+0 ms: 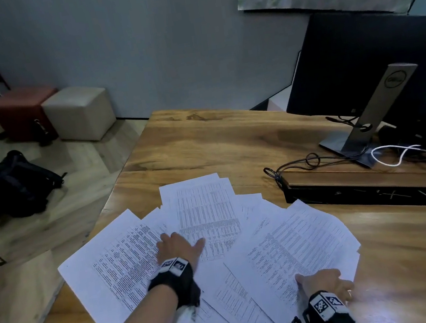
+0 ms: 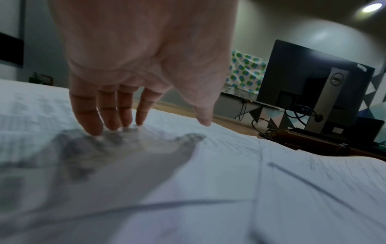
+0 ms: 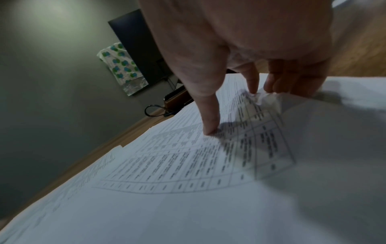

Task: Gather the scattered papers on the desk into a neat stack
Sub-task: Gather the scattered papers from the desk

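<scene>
Head view, left hand (image 1: 177,248) flat on papers (image 1: 208,216), right hand (image 1: 324,282) pinching sheet (image 1: 300,247)

Wooden desk (image 1: 204,146), grain running across. Spread over its near half: white printed papers (image 1: 208,211), fanned and overlapping, some past the left edge. Toward the far right: monitor stand (image 1: 351,142), tangled black cables (image 1: 297,163), a white cable (image 1: 386,156), and a dark-sided wooden riser (image 1: 359,181) just beside the papers.
</scene>
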`<state>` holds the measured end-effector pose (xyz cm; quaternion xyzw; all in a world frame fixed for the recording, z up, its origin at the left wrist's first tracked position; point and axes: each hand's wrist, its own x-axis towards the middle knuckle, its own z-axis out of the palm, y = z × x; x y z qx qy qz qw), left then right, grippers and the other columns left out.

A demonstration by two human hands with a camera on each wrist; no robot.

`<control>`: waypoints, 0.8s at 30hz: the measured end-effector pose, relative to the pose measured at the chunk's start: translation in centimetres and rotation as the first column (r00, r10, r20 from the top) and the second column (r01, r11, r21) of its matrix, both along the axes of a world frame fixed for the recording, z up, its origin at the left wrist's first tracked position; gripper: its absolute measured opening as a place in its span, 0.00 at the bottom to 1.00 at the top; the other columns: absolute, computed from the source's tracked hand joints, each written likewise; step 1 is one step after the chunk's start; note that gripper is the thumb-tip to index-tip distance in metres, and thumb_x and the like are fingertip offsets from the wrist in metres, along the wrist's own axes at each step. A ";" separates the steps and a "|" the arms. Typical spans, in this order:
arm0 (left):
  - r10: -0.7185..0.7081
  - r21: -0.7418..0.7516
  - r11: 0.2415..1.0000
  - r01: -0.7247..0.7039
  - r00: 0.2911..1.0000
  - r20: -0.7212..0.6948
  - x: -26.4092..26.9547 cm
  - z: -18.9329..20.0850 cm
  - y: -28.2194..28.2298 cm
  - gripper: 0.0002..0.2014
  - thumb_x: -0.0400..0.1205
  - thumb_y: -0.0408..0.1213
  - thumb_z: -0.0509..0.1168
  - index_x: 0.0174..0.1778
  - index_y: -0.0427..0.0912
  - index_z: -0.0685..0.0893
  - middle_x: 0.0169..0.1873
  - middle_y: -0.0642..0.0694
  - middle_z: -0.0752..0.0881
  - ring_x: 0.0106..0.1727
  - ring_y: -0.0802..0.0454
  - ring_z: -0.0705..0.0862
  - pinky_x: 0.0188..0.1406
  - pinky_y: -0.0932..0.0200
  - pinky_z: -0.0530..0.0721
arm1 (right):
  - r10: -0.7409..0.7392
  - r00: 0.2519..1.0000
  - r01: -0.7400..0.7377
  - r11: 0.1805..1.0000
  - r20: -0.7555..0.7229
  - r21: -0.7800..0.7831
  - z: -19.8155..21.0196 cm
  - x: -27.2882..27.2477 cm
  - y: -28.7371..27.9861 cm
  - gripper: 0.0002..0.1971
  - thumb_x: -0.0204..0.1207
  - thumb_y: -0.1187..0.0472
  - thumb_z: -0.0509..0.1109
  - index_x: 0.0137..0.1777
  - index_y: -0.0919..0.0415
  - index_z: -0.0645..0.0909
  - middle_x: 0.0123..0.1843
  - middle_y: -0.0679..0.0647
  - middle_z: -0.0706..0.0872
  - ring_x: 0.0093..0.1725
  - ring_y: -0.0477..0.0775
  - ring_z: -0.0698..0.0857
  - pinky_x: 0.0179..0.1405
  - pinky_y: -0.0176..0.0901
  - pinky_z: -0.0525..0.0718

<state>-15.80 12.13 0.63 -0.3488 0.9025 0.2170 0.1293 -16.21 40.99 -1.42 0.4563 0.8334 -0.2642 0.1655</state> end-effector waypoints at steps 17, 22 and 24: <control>0.284 0.301 0.917 -0.261 0.958 -0.035 -3.7 -0.8 -0.2 0.10 0.76 0.28 0.70 0.52 0.31 0.84 0.55 0.33 0.89 0.51 0.37 0.88 0.51 0.50 0.89 | 0.005 1.000 -0.006 0.993 -0.011 -0.119 -0.7 0.4 0.0 0.27 0.64 0.57 0.84 0.57 0.73 0.83 0.60 0.68 0.84 0.63 0.68 0.81 0.63 0.55 0.84; 0.354 0.373 0.888 -0.269 0.918 -0.180 -0.5 1.1 -1.7 0.21 0.77 0.29 0.70 0.67 0.33 0.77 0.64 0.33 0.86 0.62 0.35 0.86 0.55 0.49 0.84 | 0.060 0.997 -0.067 0.988 -0.058 -0.138 -0.6 1.2 0.3 0.08 0.67 0.64 0.76 0.41 0.70 0.84 0.47 0.67 0.90 0.47 0.67 0.88 0.51 0.50 0.88; 0.420 0.380 0.869 -0.316 0.878 -0.230 2.3 1.4 -3.3 0.23 0.76 0.30 0.70 0.67 0.37 0.75 0.61 0.34 0.87 0.56 0.35 0.87 0.54 0.48 0.85 | 0.094 0.994 -0.099 0.990 -0.051 -0.098 -0.2 1.8 0.6 0.13 0.65 0.59 0.73 0.46 0.67 0.84 0.53 0.66 0.88 0.52 0.67 0.86 0.58 0.52 0.87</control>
